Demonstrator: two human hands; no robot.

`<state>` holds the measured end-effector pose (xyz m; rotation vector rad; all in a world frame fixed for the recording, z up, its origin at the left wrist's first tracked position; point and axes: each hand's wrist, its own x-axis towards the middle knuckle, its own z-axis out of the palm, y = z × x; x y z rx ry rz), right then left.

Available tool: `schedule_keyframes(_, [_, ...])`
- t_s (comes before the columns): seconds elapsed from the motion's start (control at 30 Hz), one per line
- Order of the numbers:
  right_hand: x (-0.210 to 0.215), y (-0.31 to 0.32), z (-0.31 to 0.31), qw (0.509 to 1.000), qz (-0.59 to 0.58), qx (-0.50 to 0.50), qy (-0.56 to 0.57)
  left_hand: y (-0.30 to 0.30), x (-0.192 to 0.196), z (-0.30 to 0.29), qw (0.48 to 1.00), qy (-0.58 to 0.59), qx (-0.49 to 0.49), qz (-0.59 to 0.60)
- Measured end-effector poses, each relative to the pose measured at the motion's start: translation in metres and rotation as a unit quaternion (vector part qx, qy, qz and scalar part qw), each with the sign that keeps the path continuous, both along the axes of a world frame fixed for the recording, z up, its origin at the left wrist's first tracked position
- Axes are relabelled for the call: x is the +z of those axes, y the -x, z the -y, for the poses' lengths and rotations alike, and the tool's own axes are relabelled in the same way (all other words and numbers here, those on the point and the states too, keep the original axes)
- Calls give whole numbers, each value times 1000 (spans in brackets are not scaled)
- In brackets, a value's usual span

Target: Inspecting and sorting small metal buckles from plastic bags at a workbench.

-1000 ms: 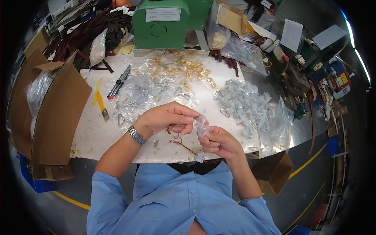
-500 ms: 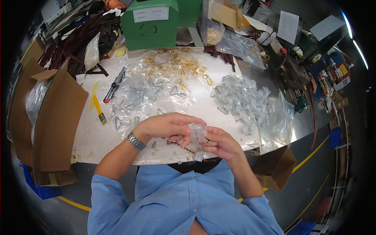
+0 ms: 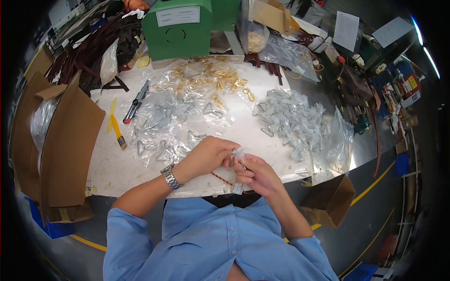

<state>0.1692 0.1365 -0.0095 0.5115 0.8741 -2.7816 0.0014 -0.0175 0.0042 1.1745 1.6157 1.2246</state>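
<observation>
1. At the near edge of a white worktable, a person in a blue shirt pinches a small clear plastic wrapper between the fingertips of the left hand and right hand, held in front of the body.
2. Beneath them lies a twisted cord.
3. Farther out, bagged silver triangular rings are heaped to the right, near a yellow-handled brush's opposite side.
4. Beyond, gold-coloured clasps lie before a green machine.
</observation>
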Motion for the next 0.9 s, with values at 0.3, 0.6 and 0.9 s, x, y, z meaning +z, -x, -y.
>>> schedule_keyframes(0.3, [34, 19, -51, 969, -67, -168, -170, 46, 13, 12, 997, 1, 60, 53])
schedule_keyframes(0.6, [58, 29, -150, 943, -90, -166, -273, 70, 28, 19, 943, -90, 254, 195])
schedule_keyframes(0.9, [50, 36, -119, 989, -99, -60, -95, 54, 25, 14, 962, -63, 217, 151])
